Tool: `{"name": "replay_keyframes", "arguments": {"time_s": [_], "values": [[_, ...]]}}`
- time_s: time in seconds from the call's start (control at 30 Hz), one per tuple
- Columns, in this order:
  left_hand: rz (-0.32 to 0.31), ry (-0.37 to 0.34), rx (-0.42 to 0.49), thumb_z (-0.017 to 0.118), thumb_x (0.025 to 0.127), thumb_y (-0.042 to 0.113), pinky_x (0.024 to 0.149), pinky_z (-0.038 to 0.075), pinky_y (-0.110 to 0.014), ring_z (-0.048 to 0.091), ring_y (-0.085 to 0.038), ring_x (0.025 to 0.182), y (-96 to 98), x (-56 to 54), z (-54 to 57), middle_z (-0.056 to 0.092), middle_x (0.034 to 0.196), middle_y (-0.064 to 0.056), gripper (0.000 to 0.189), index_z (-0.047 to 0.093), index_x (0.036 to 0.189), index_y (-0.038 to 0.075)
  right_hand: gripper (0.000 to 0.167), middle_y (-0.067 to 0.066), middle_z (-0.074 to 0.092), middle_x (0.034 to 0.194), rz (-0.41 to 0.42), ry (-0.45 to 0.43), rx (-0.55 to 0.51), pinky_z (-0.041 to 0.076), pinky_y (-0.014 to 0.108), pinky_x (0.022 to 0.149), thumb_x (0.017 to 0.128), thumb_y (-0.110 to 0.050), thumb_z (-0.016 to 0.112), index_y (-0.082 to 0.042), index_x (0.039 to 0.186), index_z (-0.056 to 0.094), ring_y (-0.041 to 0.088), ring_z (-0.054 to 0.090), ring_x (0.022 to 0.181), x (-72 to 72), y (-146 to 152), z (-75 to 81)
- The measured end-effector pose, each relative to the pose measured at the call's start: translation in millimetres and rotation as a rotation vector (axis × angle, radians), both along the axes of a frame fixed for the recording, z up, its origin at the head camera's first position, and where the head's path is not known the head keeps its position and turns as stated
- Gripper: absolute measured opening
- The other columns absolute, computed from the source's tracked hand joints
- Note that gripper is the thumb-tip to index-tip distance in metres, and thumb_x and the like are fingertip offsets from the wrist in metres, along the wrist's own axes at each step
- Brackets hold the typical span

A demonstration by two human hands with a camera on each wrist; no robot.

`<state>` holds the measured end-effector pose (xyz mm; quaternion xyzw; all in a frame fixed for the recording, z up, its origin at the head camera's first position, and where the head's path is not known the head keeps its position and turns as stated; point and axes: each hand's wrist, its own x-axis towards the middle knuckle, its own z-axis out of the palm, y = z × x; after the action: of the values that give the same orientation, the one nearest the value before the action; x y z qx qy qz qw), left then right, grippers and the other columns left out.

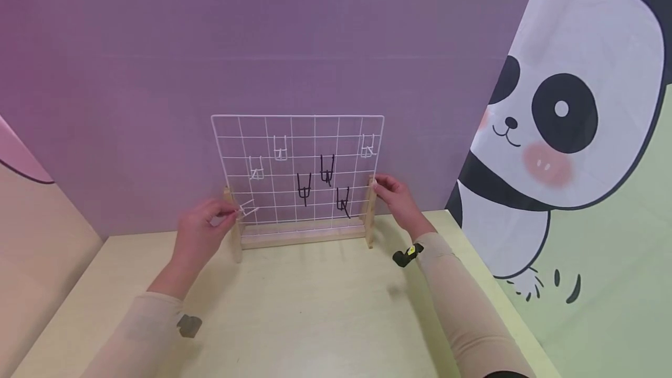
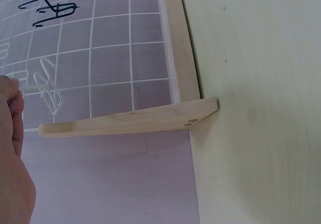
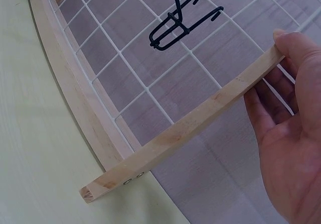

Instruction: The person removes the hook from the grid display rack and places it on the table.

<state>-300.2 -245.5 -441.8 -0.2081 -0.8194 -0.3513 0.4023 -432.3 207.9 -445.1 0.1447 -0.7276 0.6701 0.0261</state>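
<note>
Left hand point(image 1: 202, 232) — white hook point(image 1: 248, 210) pinched

A purple wall point(image 1: 262, 45) fills everything from nine to twelve o'clock. Below it, at six, a pale yellow table point(image 1: 315, 308) under soft, even light. At three o'clock, a green wall point(image 1: 619, 284) carries a big cartoon panda point(image 1: 567, 109), cheeks blushing pink.

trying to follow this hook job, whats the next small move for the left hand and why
Probably ease the white hook sideways onto the grid panel near its lower left corner. The left hand pinches the hook just beside the left wooden post, apparently not yet hung, while the right hand steadies the right post. Three white and three black hooks already hang there.
</note>
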Motion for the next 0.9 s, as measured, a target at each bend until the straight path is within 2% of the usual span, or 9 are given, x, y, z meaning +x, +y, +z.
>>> {"name": "replay_keyframes", "arguments": {"time_s": [0.3,0.37,0.47,0.6,0.8,0.9], "values": [[-0.005,-0.058,-0.102,0.087,0.085,-0.014,0.08,0.05,-0.008,0.074,-0.024,0.085,1.0,-5.2,-13.9,0.079,0.095,-0.003,0.024,0.081,0.098,0.005,0.036,0.003,0.069,0.126,0.008,-0.014,-0.019,0.044,0.05,0.125,0.112,-0.019,0.067,0.001,0.143,0.066,0.021,0.062,0.123,-4.8,1.1,-1.2],[-0.002,-0.075,-0.126,0.087,0.085,-0.014,0.079,0.054,-0.015,0.075,-0.024,0.086,0.9,-5.6,-16.7,0.079,0.095,-0.002,0.023,0.081,0.098,0.005,0.036,0.002,0.07,0.125,0.009,-0.015,-0.023,0.045,0.05,0.125,0.112,-0.019,0.068,0.001,0.142,0.066,0.02,0.063,0.123,-6.1,1.1,-1.3],[0.006,-0.101,-0.149,0.087,0.086,-0.012,0.078,0.06,-0.031,0.075,-0.025,0.088,1.4,-4.9,-20.4,0.079,0.096,-0.001,0.023,0.081,0.098,0.007,0.037,0.002,0.07,0.125,0.014,-0.014,-0.024,0.045,0.049,0.125,0.112,-0.019,0.068,0.002,0.142,0.066,0.02,0.063,0.122,-6.7,0.6,-0.8],[0.003,-0.14,-0.173,0.086,0.088,-0.011,0.08,0.063,-0.049,0.075,-0.028,0.092,2.2,-4.3,-26.2,0.08,0.098,-0.001,0.023,0.082,0.099,0.009,0.037,0.001,0.07,0.124,0.018,-0.014,-0.023,0.045,0.05,0.124,0.112,-0.018,0.068,0.003,0.142,0.066,0.02,0.063,0.122,-5.7,0.0,0.5],[-0.01,-0.18,-0.201,0.085,0.089,-0.01,0.079,0.062,-0.048,0.074,-0.027,0.092,2.0,-5.5,-37.0,0.079,0.1,-0.001,0.022,0.083,0.099,0.009,0.036,0.0,0.07,0.121,0.023,-0.008,-0.026,0.045,0.05,0.124,0.112,-0.017,0.068,0.004,0.14,0.066,0.019,0.063,0.12,-5.9,0.8,0.2],[-0.006,-0.253,-0.2,0.085,0.092,-0.007,0.079,0.063,-0.047,0.073,-0.025,0.092,2.7,-4.8,-41.1,0.078,0.102,0.0,0.02,0.083,0.101,0.011,0.035,-0.001,0.071,0.121,0.022,-0.01,-0.03,0.045,0.05,0.124,0.112,-0.017,0.068,0.003,0.14,0.067,0.018,0.063,0.119,-6.6,1.4,0.1]]}}
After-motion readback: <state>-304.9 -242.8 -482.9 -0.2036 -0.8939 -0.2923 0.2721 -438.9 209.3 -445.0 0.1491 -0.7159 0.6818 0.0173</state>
